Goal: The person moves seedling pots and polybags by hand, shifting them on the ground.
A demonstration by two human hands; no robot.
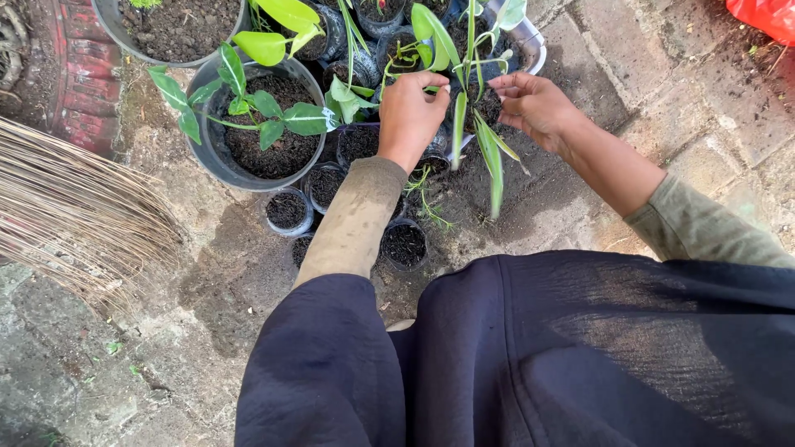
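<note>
My left hand is curled over a small black pot, its fingers closed near the base of a long-leaved green plant. Just to the right of that plant's stems, my right hand has its fingers bent and pinched toward them. The plant sits in a small dark pot full of soil. Whether either hand truly grips a stem or the pot is hidden by leaves and fingers. Both sleeves are olive-coloured.
A large grey pot with a leafy seedling stands at left, another big pot behind it. Several small soil-filled black pots cluster on the paving. A straw broom lies left. Something red sits at the top right corner.
</note>
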